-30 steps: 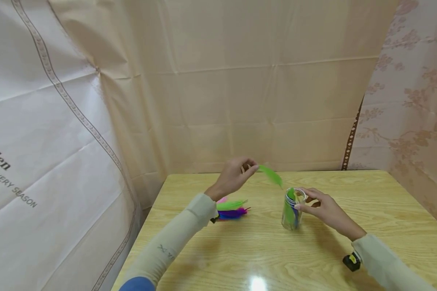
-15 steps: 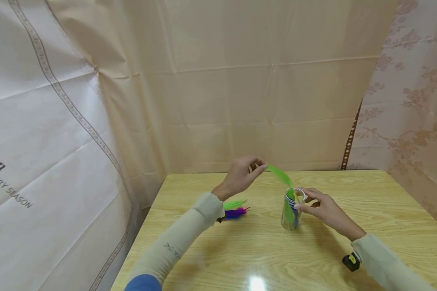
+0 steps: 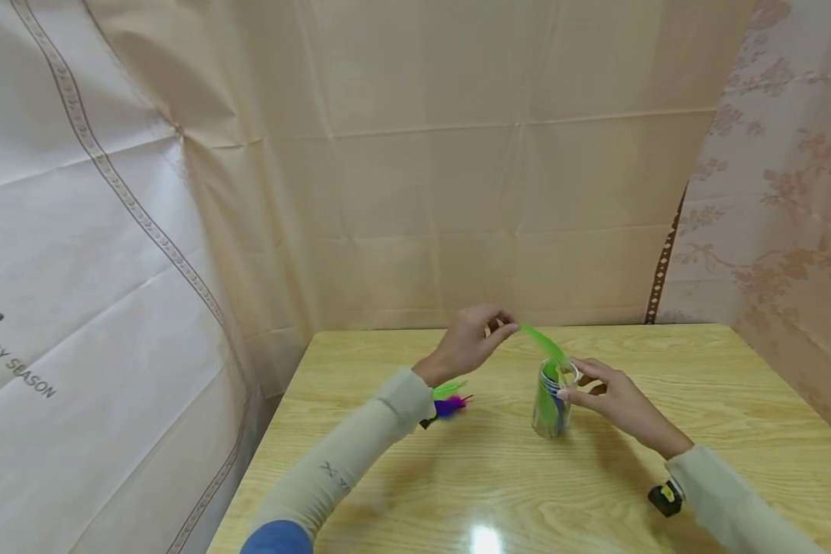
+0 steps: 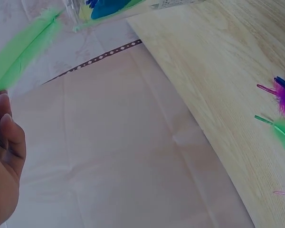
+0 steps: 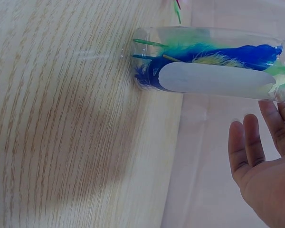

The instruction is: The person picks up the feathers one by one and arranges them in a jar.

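Between thumb and fingertips my left hand (image 3: pixel 467 340) pinches one end of a green feather (image 3: pixel 542 342); its other end reaches down to the mouth of a clear jar (image 3: pixel 545 419). In the left wrist view the same feather (image 4: pixel 23 47) slants up from the fingers toward the jar's rim. My right hand (image 3: pixel 616 400) grips the jar near its top, thumb on the near side and fingers on the far side. Through the wall, in the right wrist view, show blue feathers (image 5: pixel 218 53), with green and yellow ones. A pale label (image 5: pixel 213 80) covers part of the jar.
Several loose feathers, purple (image 3: pixel 450 406) and green (image 3: pixel 450 388), lie on the wooden table (image 3: pixel 512 492) beneath my left wrist; a pink quill (image 4: pixel 282 193) shows in the left wrist view. Beige cloth (image 3: pixel 415 192) hangs behind the table's far edge.
My left hand has moved right and slightly down with the green feather, bringing its lower end from beside the jar to the jar's mouth. The right hand and jar stay nearly where they were.
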{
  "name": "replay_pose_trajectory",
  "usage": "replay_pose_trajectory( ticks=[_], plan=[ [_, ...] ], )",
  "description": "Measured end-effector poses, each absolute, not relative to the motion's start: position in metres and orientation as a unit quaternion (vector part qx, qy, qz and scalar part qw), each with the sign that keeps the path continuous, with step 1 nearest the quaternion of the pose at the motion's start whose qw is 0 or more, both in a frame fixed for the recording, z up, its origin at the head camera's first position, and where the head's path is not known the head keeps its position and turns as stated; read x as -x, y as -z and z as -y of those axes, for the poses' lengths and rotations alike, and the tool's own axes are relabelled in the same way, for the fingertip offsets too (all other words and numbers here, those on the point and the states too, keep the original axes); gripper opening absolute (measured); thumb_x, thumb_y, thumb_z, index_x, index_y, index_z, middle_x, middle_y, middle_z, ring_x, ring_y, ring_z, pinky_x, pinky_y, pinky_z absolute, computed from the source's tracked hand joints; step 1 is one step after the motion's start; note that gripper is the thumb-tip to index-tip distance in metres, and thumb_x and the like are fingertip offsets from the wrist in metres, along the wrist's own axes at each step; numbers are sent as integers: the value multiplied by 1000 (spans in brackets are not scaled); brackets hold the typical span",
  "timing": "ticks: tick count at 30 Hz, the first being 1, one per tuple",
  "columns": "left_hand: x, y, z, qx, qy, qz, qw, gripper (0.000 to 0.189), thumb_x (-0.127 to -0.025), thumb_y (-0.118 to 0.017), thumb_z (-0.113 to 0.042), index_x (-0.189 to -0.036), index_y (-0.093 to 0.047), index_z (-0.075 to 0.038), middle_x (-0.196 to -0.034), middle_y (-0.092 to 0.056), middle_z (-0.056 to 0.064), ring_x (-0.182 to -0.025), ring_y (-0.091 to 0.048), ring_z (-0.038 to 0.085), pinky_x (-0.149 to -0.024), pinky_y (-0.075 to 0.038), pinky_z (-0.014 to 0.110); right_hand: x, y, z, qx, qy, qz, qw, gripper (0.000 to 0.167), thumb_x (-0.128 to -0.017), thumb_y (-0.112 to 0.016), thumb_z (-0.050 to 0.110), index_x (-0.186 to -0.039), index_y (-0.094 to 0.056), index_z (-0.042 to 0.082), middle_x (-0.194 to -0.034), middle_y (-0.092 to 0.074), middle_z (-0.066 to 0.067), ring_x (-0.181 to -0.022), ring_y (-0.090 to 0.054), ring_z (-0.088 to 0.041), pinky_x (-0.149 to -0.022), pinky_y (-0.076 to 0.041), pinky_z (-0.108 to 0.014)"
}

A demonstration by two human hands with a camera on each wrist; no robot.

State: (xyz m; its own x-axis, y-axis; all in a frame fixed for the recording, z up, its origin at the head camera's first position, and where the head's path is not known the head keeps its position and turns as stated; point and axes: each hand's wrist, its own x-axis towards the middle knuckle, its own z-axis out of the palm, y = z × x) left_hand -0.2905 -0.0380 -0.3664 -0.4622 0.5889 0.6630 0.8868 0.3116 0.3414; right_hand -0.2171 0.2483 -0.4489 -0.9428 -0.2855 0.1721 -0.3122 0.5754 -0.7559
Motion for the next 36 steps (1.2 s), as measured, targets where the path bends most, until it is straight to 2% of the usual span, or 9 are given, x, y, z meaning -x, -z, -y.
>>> replay_pose_trajectory(
  ticks=[3,10,15,26,28,33,36],
  plan=[
    [291,369,36,481,345,777,215,8,-101,-67,-13,-105,-71,-7,-97,-71,1,-80,-62,8,-72,-54,24,217,448,-248,-168,-429,887,14,70,-100,-67,41,-156,-43,7,-144,-54,-10,-116,-52,-24,-88,-50,-32],
    [292,374,30,506,341,762,216,4,-99,-70,-9,-102,-69,-6,-96,-71,2,-79,-63,9,-74,-50,14,219,453,-248,-175,-430,885,23,66,-101,-67,41,-155,-46,10,-139,-58,-4,-113,-52,-22,-88,-50,-32],
    [292,378,27,521,334,756,211,6,-96,-72,-5,-100,-68,-7,-95,-69,0,-78,-61,7,-74,-48,12,219,453,-248,-179,-427,886,27,68,-101,-67,40,-156,-44,8,-141,-56,-6,-113,-52,-22,-88,-51,-31],
    [292,383,22,557,284,754,199,4,-100,-68,-12,-101,-69,-8,-99,-68,-1,-93,-60,15,-79,-46,11,218,451,-247,-171,-432,885,18,70,-100,-68,41,-157,-42,9,-147,-52,-11,-115,-52,-24,-88,-51,-31],
    [292,384,21,559,271,758,197,4,-100,-68,-13,-101,-70,-9,-98,-69,-2,-92,-60,14,-79,-46,12,218,452,-247,-173,-433,885,20,70,-100,-68,41,-157,-42,9,-147,-52,-11,-115,-52,-24,-88,-51,-31],
    [291,385,18,562,214,777,186,7,-101,-68,-16,-106,-72,-13,-103,-71,-6,-93,-60,3,-84,-46,11,219,452,-248,-175,-433,884,23,68,-100,-68,41,-156,-43,10,-145,-54,-9,-113,-52,-24,-88,-51,-31],
    [289,385,16,572,182,778,183,10,-102,-67,-17,-108,-73,-13,-106,-71,-5,-96,-62,2,-88,-46,11,220,452,-249,-174,-431,885,23,68,-100,-67,41,-156,-44,10,-144,-55,-8,-113,-53,-24,-88,-51,-31]
  ],
)
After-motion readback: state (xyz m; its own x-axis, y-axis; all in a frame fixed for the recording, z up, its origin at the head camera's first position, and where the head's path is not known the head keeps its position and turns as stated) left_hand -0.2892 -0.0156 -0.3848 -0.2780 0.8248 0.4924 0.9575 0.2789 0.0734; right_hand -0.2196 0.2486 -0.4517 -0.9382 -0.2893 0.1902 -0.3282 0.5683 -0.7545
